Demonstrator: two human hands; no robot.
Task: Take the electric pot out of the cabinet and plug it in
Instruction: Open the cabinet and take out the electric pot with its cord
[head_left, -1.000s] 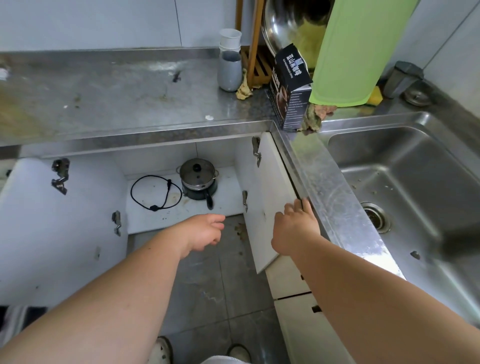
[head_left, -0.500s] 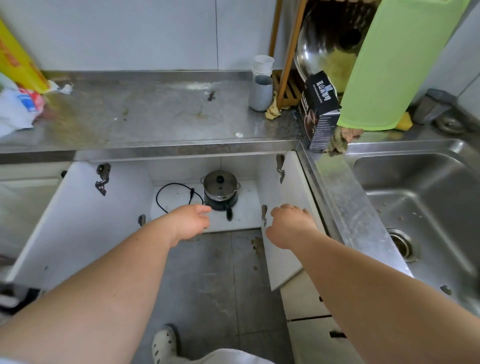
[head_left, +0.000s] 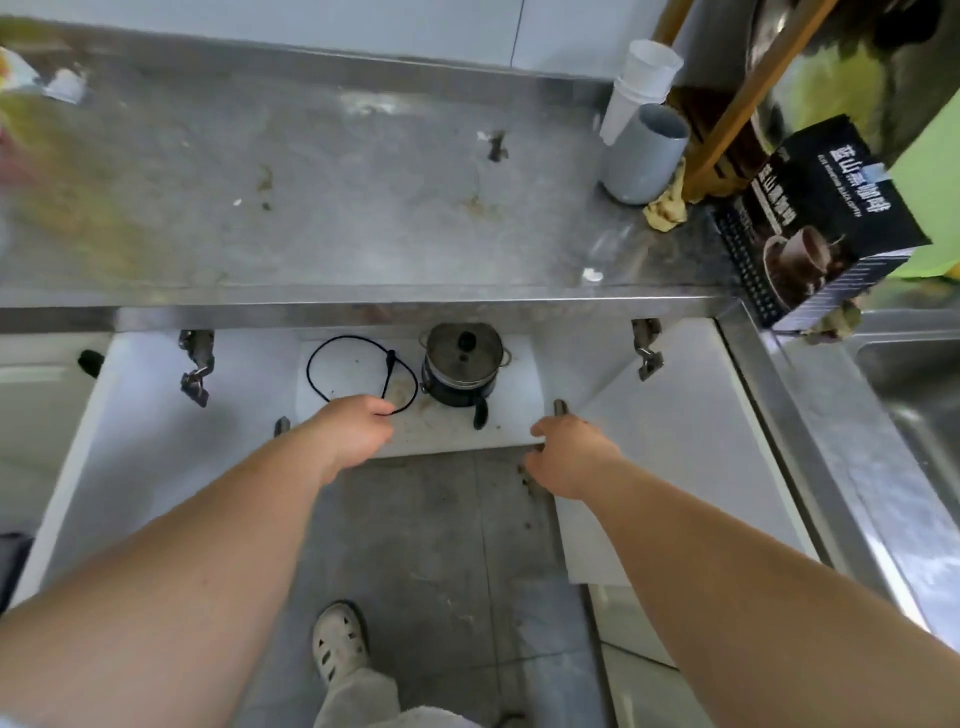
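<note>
The electric pot (head_left: 462, 364), small and dark with a steel lid and black knob, stands on the white floor of the open cabinet (head_left: 514, 421) under the steel counter. Its black cord (head_left: 332, 358) lies in a loop to the pot's left. My left hand (head_left: 353, 426) hovers at the cabinet's front edge, fingers loosely curled and empty, with the fingertips right at the cord's near loop. My right hand (head_left: 571, 452) is low at the front right corner, below and right of the pot, and holds nothing.
Both white cabinet doors stand wide open, the left door (head_left: 130, 441) and the right door (head_left: 675, 441). On the steel counter (head_left: 337, 208) are stacked cups (head_left: 641, 150) and a black coffee box (head_left: 815, 218). A sink (head_left: 914, 374) lies at the right. My shoe (head_left: 337, 644) is on the grey floor.
My view has tilted down and closer over the cabinet. Both hands have reached forward and lower toward the cabinet opening; the right hand has left the door's edge.
</note>
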